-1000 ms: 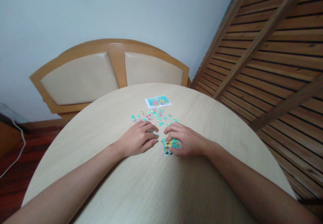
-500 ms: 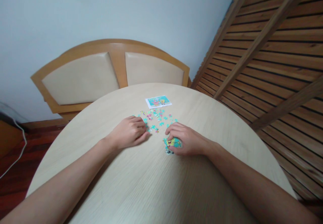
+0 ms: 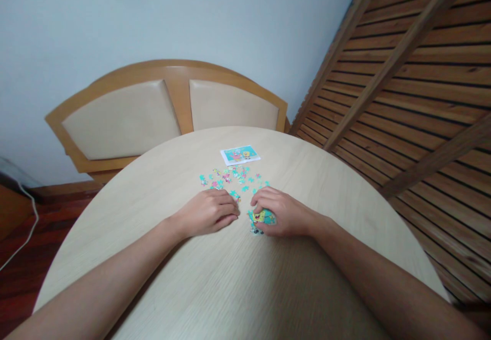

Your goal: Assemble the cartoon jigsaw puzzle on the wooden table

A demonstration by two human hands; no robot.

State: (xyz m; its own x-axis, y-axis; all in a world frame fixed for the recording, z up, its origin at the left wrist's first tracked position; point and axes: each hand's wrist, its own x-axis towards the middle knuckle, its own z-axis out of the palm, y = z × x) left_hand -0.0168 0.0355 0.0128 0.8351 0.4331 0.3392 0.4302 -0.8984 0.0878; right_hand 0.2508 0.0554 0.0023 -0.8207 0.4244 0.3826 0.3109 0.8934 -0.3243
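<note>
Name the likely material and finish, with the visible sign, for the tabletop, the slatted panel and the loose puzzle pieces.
Tabletop: wood or wood-look laminate, smooth; pale, fine grain.
Slatted panel: apparently wood, low sheen; brown, streaked grain.
Loose puzzle pieces: probably printed card, finish unclear; flat, colourful, too small to be sure.

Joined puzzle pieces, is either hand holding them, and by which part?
The right hand curls around the right side of the joined puzzle pieces; whether it grips or steadies them can't be told. The left hand isn't on them.
</note>
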